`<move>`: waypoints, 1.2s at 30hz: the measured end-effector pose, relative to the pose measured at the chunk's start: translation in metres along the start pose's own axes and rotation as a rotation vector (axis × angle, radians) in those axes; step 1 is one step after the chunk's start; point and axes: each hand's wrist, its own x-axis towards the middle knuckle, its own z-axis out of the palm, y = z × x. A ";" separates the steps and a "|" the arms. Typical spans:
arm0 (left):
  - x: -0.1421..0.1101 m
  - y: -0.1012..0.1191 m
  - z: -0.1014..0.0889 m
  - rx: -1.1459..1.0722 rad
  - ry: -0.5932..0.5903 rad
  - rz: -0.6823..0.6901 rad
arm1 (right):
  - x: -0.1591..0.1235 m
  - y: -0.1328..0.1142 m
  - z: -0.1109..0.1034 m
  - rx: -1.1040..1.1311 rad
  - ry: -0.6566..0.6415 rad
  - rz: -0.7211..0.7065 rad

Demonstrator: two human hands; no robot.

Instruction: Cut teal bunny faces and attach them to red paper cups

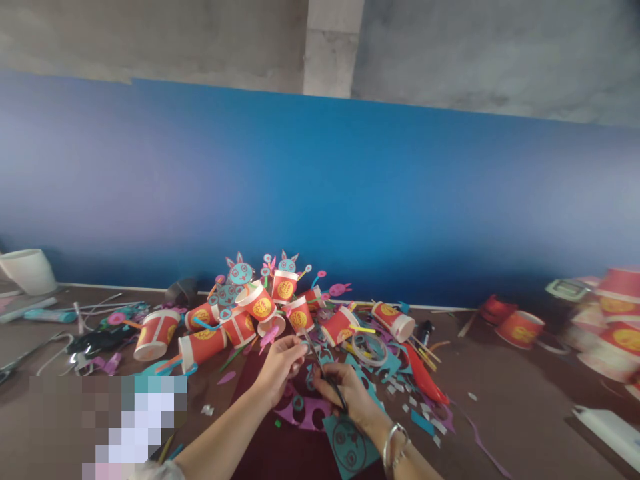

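Note:
My right hand (pixel 345 393) is closed around the dark handles of a pair of scissors (pixel 316 353), whose blades point up and to the left. Close to the blades, my left hand (pixel 281 367) pinches a small paper piece (pixel 304 347) between thumb and fingertips. Its exact shape is too small to make out. Under my hands lies a purple paper sheet (pixel 305 412) with round holes cut in it. A teal paper square (pixel 351 445) with a drawn face sits below my right hand.
Red paper cups (pixel 203 348) with straws and paper cutouts crowd the table ahead. A tape roll (pixel 369 349), paper scraps and a red shiny object (pixel 425 377) lie to the right. Stacked cups (pixel 620 327) stand far right, a white cup (pixel 30 271) far left. A blue panel (pixel 320 187) rises behind.

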 end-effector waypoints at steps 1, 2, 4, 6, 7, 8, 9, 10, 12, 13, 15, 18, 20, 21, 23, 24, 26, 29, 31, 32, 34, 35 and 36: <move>0.000 0.000 0.000 0.000 0.000 0.000 | 0.000 -0.001 0.000 0.004 -0.002 0.003; 0.000 0.000 0.000 -0.001 -0.001 0.000 | -0.001 -0.001 0.000 0.005 -0.003 0.005; -0.001 0.000 0.001 -0.002 -0.002 0.000 | -0.001 -0.001 0.001 0.004 0.001 0.004; -0.001 0.000 0.001 -0.004 -0.004 0.001 | -0.001 -0.001 0.001 -0.004 0.005 0.000; -0.001 0.000 0.001 -0.005 -0.005 0.001 | 0.000 -0.001 0.001 -0.007 0.007 -0.001; -0.001 0.000 0.001 -0.006 -0.007 0.002 | 0.000 -0.001 0.001 -0.010 0.007 -0.001; -0.001 0.000 0.001 -0.007 -0.009 0.004 | -0.001 -0.001 0.001 -0.011 0.005 -0.001; -0.001 0.000 0.000 -0.007 -0.012 0.005 | -0.001 -0.002 0.001 -0.012 0.005 -0.001; -0.001 0.000 0.000 -0.009 -0.017 0.006 | -0.001 -0.003 0.001 -0.008 0.007 0.003; -0.001 0.000 0.000 -0.010 -0.020 0.006 | -0.002 -0.003 0.001 -0.005 0.009 0.008; -0.001 0.000 0.000 -0.013 -0.023 0.006 | -0.002 -0.004 0.001 0.004 0.011 0.017; -0.001 0.000 0.000 -0.016 -0.025 0.004 | -0.001 -0.003 0.001 0.011 0.007 0.022; -0.001 0.000 0.000 -0.015 -0.024 0.004 | -0.001 -0.002 0.001 0.019 0.005 0.018; -0.001 0.001 0.001 -0.014 -0.023 0.004 | -0.001 -0.001 0.001 0.024 0.003 0.017; -0.002 0.001 0.001 -0.012 -0.020 0.003 | -0.001 -0.001 0.001 0.034 -0.006 0.013; -0.002 0.001 0.001 -0.011 -0.019 0.003 | -0.001 -0.001 0.001 0.035 -0.009 0.010; -0.002 0.001 0.001 -0.008 -0.017 0.002 | -0.001 -0.003 0.001 0.034 -0.013 0.012; -0.002 0.001 0.001 -0.003 -0.018 0.002 | -0.002 -0.007 0.001 0.029 -0.008 0.013; -0.001 0.002 0.001 0.004 -0.019 0.001 | -0.002 -0.008 0.001 0.023 -0.007 0.015; -0.001 0.002 0.001 0.009 -0.018 0.000 | -0.002 -0.008 0.001 0.021 -0.006 0.018; -0.001 0.002 0.000 0.026 -0.015 0.002 | -0.002 -0.006 0.001 0.021 0.000 0.025; -0.001 0.002 0.000 0.039 -0.013 0.004 | -0.001 -0.005 0.001 0.021 0.006 0.027; -0.001 0.001 0.000 0.054 -0.011 0.007 | -0.001 -0.004 0.001 0.019 0.017 0.025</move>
